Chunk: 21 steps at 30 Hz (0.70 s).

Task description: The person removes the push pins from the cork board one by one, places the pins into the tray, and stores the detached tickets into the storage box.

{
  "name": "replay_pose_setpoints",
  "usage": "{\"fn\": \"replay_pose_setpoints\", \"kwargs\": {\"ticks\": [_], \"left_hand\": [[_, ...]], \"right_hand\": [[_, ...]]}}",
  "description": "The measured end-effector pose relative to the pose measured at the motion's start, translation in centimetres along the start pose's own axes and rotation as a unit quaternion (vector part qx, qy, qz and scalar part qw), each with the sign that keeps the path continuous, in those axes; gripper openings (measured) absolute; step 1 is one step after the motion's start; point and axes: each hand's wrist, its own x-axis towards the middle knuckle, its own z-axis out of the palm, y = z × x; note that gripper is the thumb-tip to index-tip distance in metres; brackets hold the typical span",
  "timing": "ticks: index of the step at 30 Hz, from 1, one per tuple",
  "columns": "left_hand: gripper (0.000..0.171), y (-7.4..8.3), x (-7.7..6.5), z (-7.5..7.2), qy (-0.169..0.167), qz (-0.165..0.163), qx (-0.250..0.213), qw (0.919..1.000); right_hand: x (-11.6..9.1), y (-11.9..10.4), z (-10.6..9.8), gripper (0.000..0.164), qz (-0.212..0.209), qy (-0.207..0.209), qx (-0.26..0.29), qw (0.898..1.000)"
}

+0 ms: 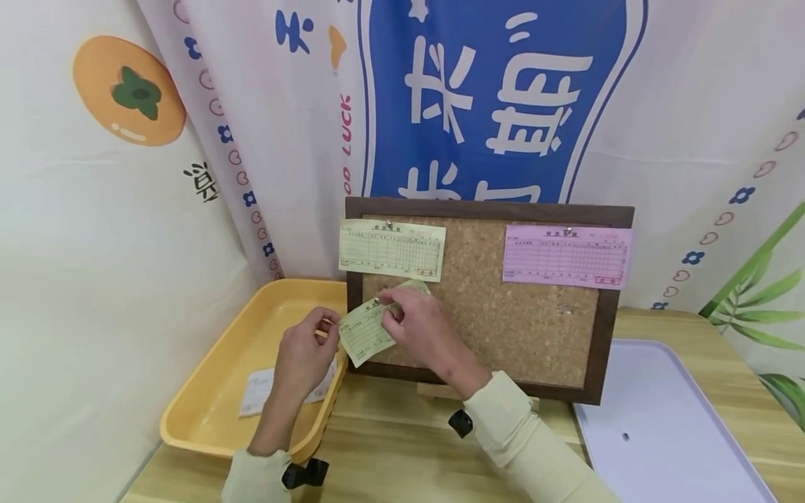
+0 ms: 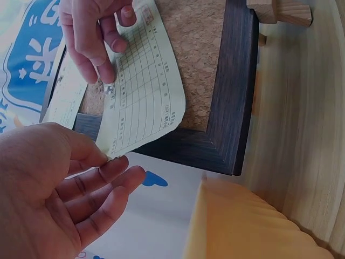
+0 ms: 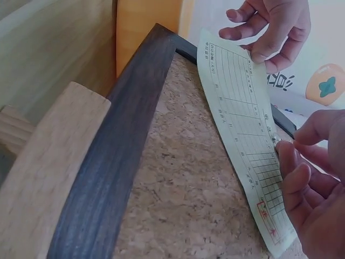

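Observation:
A pale green receipt slip point(image 1: 365, 332) hangs tilted in front of the corkboard's point(image 1: 503, 328) lower left part. My left hand point(image 1: 306, 353) pinches its left top corner between thumb and forefinger, seen closely in the left wrist view. At the slip's top edge, the fingertips of my right hand point(image 1: 421, 328) pinch a small clear push pin point(image 2: 109, 90). The slip's lower edge stands away from the cork in the right wrist view. Above it, another green slip point(image 1: 391, 250) is pinned at the board's top left, and a pink slip point(image 1: 566, 256) at the top right.
A yellow tray point(image 1: 207, 398) holding white paper slips point(image 1: 256, 391) stands left of the board. To the right lies a lilac tray point(image 1: 666, 419) with a small pin point(image 1: 625, 436) on it. A wooden stand point(image 3: 59, 156) props up the dark-framed board. Printed curtains hang behind.

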Motion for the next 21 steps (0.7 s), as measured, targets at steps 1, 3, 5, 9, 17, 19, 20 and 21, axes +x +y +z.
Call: {"fn": "replay_pose_setpoints", "kwargs": {"ticks": [1, 3, 5, 9, 17, 19, 20, 21], "left_hand": [[0.008, 0.01, -0.04, -0.05, 0.001, -0.003, 0.001, 1.0], [0.009, 0.02, -0.08, -0.15, 0.002, -0.007, 0.005, 1.0], [0.009, 0.05, -0.04, -0.24, 0.004, -0.008, 0.008, 0.9999], [0.01, -0.03, 0.2, -0.29, 0.008, 0.001, 0.004, 1.0], [0.013, -0.28, 0.26, -0.24, 0.002, 0.01, -0.008, 0.9999], [0.013, -0.25, 0.25, -0.29, 0.004, 0.011, -0.011, 0.9999], [0.014, -0.25, 0.25, -0.32, 0.006, 0.011, -0.012, 0.9999], [0.014, -0.25, 0.26, -0.35, 0.007, 0.011, -0.012, 0.9998]], "right_hand": [[0.05, -0.09, 0.01, 0.025, 0.002, -0.003, -0.002, 1.0], [0.11, -0.24, 0.05, 0.026, 0.004, -0.006, -0.004, 1.0], [0.2, -0.31, 0.09, 0.027, 0.008, -0.005, -0.003, 1.0], [0.44, -0.35, 0.21, 0.026, 0.013, -0.001, 0.001, 1.0], [0.73, -0.45, 0.21, 0.024, 0.004, 0.0, -0.04, 0.999], [0.8, -0.48, 0.23, 0.022, -0.006, 0.005, -0.064, 0.998], [0.84, -0.5, 0.27, 0.022, -0.014, 0.007, -0.081, 0.997], [0.88, -0.53, 0.32, 0.021, -0.025, 0.009, -0.099, 0.995]]}}
